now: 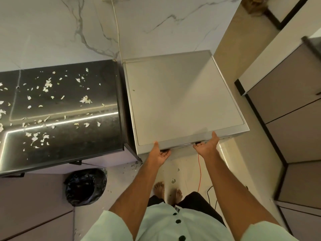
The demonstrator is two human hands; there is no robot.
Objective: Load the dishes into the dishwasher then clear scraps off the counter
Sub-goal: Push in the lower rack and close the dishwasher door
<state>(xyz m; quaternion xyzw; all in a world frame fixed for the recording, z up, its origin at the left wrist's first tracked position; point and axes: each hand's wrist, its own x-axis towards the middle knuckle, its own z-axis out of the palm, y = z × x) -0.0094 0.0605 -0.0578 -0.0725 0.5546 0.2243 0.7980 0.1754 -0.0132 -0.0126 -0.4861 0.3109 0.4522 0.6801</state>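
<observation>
**Task status: dishwasher gripped at its front edge, counter not yet cleared**

No dishes are seen on the counter or anywhere else in view. The loading step is therefore judged to be at or near its end. Whether dishes are inside the dishwasher cannot be confirmed, since only its flat top panel is shown. It cannot be told from this angle whether the door is fully shut or slightly ajar.

The second step is judged not yet begun. Pale scraps are scattered over most of the dark counter, and a few lie on the floor. A bin lined with a black bag stands on the floor below the counter's front edge.

The dishwasher stands directly right of the counter, touching it or nearly so. Its front top edge is grasped by both hands. The left hand is placed left of centre and the right hand right of centre. On each hand the thumb is laid on the top panel and the fingers are curled under the lip.
</observation>
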